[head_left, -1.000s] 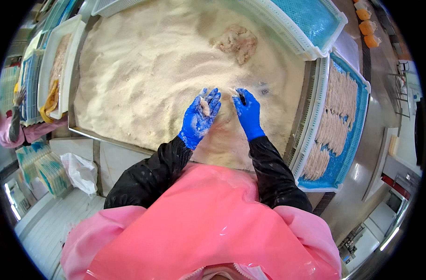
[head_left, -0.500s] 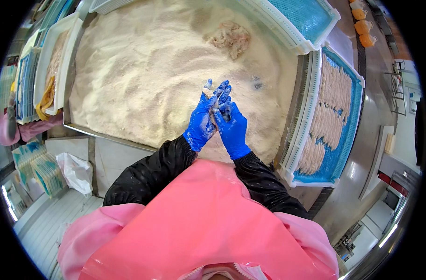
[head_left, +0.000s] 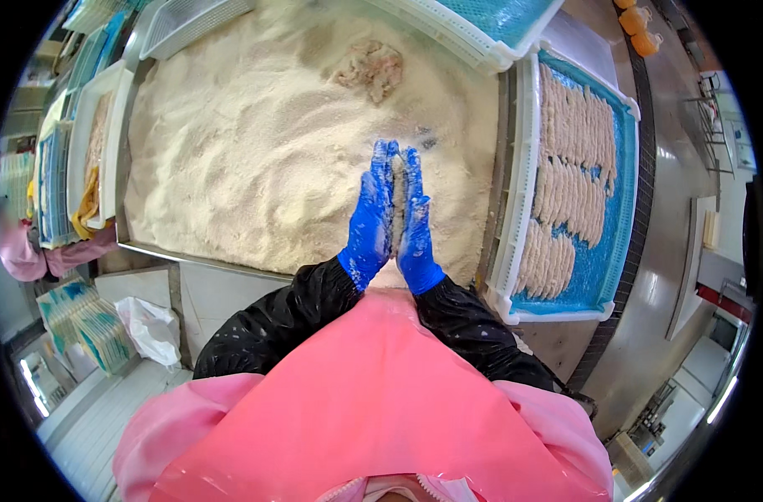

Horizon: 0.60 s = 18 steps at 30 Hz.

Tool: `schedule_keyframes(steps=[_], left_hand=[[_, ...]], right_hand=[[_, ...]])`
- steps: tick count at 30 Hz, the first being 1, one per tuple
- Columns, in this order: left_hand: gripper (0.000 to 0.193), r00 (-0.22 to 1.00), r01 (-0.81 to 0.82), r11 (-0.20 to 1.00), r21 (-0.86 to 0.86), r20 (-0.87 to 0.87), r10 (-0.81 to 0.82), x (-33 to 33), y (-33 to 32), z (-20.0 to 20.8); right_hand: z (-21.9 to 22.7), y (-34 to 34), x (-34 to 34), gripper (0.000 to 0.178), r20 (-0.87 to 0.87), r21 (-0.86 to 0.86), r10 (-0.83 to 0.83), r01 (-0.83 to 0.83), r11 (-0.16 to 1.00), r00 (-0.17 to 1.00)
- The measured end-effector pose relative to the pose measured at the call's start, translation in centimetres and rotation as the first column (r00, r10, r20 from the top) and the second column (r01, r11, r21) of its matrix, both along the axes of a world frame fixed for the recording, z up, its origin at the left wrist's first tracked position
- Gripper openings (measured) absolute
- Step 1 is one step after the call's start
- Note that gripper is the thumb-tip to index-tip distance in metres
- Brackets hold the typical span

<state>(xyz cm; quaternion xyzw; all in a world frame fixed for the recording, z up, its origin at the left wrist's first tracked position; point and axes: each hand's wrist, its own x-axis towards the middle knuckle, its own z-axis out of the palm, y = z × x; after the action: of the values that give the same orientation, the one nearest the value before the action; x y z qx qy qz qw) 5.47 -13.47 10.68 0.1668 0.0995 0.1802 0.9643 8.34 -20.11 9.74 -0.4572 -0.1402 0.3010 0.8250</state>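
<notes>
My left hand [head_left: 370,222] and my right hand [head_left: 415,238], both in blue gloves dusted with crumbs, face each other palm to palm with fingers straight. Pressed upright between them is a long crumb-coated strip [head_left: 399,201], mostly hidden by the palms. They hover over the near right part of a wide bed of pale crumbs [head_left: 231,167] in a metal-edged basin. A clump of pinkish raw meat [head_left: 370,70] lies on the crumbs farther away. To the right, several rows of coated strips [head_left: 570,197] rest in a blue-lined white tray [head_left: 515,213].
Another blue-lined white crate [head_left: 456,38] stands at the far right edge of the basin. A white basket [head_left: 193,29] is at the far left. Beside the left edge is a white tub [head_left: 84,138] with a yellow cloth [head_left: 89,205]. Another person's pink sleeve [head_left: 76,253] shows there.
My hands have gone from loosely cupped, with fingers crossing, to flat and parallel around the strip. The whole view has shifted a little, moving the trays leftward in the picture.
</notes>
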Motion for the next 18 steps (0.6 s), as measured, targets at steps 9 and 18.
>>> schedule_keyframes(steps=[9,18], left_hand=[[0.064,0.998,0.059,0.990,0.130,-0.017,-0.058,2.4,-4.8,3.0],[0.068,0.978,0.177,0.698,0.694,-0.202,-0.048,4.6,-9.5,3.5]], right_hand=[[2.9,-4.3,2.5,0.076,-0.083,0.046,-0.090,0.094,0.995,0.992],[6.3,-8.7,4.6,0.069,0.205,-0.071,-0.115,0.132,0.989,0.972]])
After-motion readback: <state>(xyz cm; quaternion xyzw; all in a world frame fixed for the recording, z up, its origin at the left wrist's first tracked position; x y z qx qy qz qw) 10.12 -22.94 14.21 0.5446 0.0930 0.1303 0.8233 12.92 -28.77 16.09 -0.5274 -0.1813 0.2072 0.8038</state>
